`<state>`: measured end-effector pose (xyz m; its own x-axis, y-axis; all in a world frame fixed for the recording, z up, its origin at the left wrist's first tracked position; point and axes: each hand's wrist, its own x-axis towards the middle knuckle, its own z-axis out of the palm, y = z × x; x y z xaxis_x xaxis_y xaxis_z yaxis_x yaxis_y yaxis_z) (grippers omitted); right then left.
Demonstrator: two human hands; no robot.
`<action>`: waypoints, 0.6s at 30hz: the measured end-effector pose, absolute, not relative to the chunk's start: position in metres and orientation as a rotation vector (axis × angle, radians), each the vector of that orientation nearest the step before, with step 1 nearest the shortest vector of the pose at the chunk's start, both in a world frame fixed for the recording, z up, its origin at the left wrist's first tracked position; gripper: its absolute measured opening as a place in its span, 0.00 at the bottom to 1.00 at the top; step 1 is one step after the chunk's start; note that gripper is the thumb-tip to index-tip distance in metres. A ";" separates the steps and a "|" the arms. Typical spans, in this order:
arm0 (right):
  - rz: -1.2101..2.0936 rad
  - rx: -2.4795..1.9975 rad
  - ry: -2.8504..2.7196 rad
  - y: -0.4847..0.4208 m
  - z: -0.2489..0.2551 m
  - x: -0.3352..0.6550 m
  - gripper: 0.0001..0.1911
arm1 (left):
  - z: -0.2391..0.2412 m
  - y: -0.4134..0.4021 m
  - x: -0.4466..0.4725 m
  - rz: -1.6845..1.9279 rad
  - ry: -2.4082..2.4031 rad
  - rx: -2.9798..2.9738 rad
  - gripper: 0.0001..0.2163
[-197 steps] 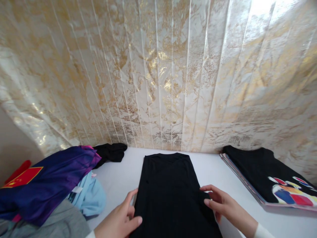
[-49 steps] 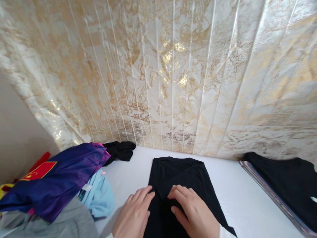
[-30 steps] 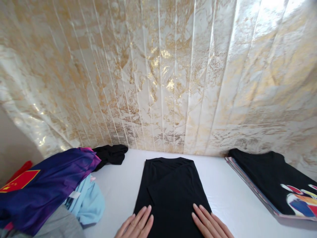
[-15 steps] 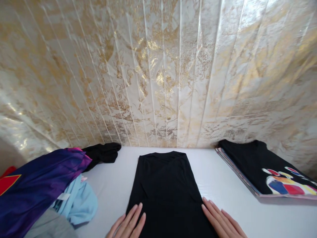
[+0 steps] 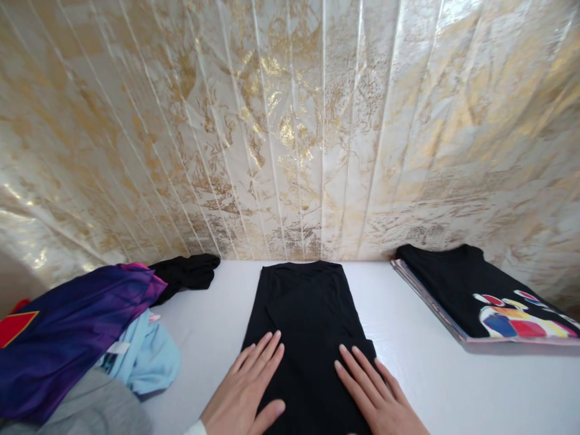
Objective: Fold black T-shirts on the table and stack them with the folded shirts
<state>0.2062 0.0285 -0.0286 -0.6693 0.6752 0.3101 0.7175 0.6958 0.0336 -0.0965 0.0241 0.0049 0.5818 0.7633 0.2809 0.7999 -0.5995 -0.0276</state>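
Note:
A black garment [image 5: 308, 302], folded into a long strip, lies flat on the white table [image 5: 435, 374] in front of me. My left hand [image 5: 247, 389] rests flat on its near left part, fingers stretched out and together. My right hand [image 5: 374, 393] lies flat on its near right part, fingers also straight. Neither hand grips anything. The far end of the garment reaches the wall.
A heap of clothes sits at the left: a purple-blue garment [image 5: 77, 329], a light blue one [image 5: 145, 359], a grey one [image 5: 77, 411], a black one [image 5: 185, 272]. A stack of folded shirts [image 5: 475, 296] with a colourful print lies at the right. A gold-patterned wall covering [image 5: 290, 133] rises behind.
Both hands have slid forward and inward over the black garment, from its near edges onto its surface. The camera view shifted slightly.

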 end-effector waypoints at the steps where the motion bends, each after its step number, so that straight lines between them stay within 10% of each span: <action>1: -0.173 -1.142 -2.642 0.036 -0.021 0.208 0.38 | 0.005 0.028 -0.094 -0.354 -1.394 -2.639 0.29; 18: 0.375 -1.368 -2.137 0.091 0.002 0.237 0.17 | 0.023 -0.004 -0.093 -0.310 -1.373 -2.942 0.30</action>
